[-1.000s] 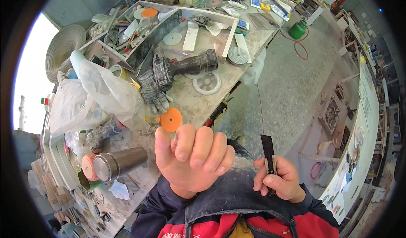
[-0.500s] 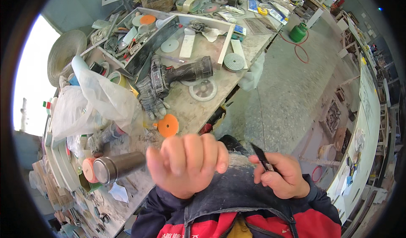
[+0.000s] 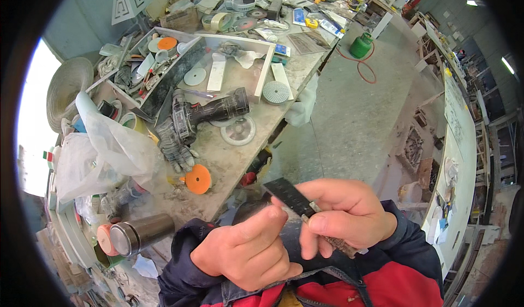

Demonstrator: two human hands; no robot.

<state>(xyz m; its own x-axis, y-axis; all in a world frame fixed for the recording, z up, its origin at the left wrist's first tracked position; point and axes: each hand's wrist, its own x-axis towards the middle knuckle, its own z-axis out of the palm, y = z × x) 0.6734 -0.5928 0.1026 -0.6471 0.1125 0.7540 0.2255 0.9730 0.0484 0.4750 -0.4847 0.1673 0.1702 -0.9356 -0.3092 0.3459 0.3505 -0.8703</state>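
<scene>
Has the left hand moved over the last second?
Yes. Judged against the orange disc, the left hand has shifted right and lower in the view, away from the disc and closer to the right hand.

black-bladed cutter [image 3: 295, 199], extended, slanting up-left

free: bare workbench [image 3: 221, 155] between orange disc [image 3: 203, 174] and grey disc [image 3: 234, 135] | obstacles: power tool [image 3: 188, 118], plastic bag [image 3: 103, 165], steel flask [image 3: 144, 234]

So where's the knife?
The knife is in the right hand, low in the head view and just right of the middle, its black end close to the left hand.
</scene>
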